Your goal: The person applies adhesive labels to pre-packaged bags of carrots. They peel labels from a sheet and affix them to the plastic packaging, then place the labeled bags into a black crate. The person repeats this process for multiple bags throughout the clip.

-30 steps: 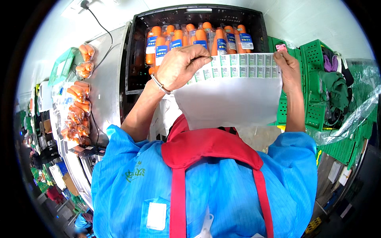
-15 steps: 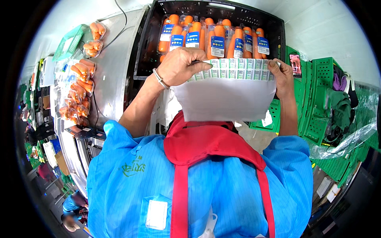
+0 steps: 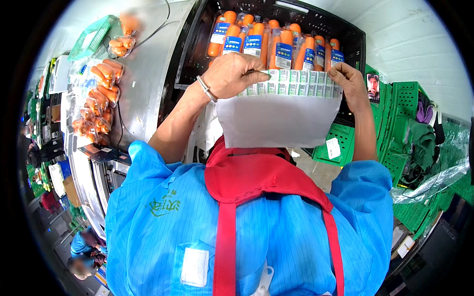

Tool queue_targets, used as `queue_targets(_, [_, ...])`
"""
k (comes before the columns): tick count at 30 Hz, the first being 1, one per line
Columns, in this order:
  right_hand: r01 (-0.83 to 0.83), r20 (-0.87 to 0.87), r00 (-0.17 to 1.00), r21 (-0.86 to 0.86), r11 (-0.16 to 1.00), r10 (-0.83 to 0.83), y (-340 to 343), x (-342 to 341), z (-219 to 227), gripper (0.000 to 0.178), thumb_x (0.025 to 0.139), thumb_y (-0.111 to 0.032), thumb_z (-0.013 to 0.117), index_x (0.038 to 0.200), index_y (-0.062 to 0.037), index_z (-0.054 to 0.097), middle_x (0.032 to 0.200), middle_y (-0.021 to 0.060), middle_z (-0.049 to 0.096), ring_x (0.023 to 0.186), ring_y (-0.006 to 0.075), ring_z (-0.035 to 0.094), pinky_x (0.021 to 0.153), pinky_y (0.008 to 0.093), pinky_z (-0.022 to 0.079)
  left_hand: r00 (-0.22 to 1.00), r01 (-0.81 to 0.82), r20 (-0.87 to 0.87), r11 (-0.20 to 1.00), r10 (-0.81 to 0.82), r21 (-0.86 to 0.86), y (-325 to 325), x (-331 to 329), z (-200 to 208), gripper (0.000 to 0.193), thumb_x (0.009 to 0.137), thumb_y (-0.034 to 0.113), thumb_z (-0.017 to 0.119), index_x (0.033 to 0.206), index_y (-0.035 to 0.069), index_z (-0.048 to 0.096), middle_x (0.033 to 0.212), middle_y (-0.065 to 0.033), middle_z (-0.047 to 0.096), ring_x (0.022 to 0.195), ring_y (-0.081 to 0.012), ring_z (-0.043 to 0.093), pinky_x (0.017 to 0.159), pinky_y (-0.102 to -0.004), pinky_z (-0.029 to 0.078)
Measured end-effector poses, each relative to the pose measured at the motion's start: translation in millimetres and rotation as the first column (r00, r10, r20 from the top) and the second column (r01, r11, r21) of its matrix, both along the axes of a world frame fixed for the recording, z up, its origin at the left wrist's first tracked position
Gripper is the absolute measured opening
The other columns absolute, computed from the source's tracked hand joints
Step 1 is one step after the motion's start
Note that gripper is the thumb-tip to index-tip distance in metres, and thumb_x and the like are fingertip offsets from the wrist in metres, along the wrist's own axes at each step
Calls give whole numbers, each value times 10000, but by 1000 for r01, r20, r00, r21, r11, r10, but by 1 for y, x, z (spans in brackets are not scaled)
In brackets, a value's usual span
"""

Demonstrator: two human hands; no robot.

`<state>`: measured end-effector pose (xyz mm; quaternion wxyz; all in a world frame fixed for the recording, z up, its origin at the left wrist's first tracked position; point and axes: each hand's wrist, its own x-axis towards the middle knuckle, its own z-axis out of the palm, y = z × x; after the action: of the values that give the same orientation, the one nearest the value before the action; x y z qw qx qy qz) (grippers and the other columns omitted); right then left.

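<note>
A white sheet of small green-and-white stickers (image 3: 279, 121) spans both my hands, its printed rows along the far edge and blank backing hanging toward me. My left hand (image 3: 232, 76), with a bracelet at the wrist, pinches the sheet's upper left corner between thumb and fingers. At the upper right corner, my right hand (image 3: 349, 86) has its fingers closed on the edge. Just beyond the sheet stands a black crate (image 3: 321, 20) holding packs of carrots (image 3: 284, 49) with blue-and-white labels. The sheet and hands cover the crate's near side.
Bagged carrots (image 3: 101, 93) lie along the metal table (image 3: 145, 74) at left, near a pale green basket (image 3: 91, 37) and a cable. Green crates (image 3: 407, 103) stand at right, with a lit phone (image 3: 373, 88) beside them. Farther off at lower left are other people.
The crate and its carrots sit slightly lower and farther right in view. My right hand's fingers have shifted a little along the sheet's edge; both hands still hold it.
</note>
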<state>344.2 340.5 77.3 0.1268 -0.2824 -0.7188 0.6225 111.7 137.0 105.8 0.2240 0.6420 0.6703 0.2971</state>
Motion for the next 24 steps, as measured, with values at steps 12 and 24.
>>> queue_targets(12, [-310,301,912,60,949,279,-8,-39,18,210,759,-157,652,859,20,596,779,41,566,755,118,532,694,268,447,999,8,-41,1000,-8,-1,-13,-18,-6,202,808,228,622,761,36,580,658,-106,565,588,-258,536,555,-337,423])
queue_targets(24, [-243,-11,939,688,684,344,-74,-100,26,51,756,-24,565,803,-5,575,768,104,547,760,299,555,662,356,445,998,21,-54,995,-26,-93,1,-27,-14,188,801,211,634,797,24,613,665,-109,587,591,-222,559,561,-320,429])
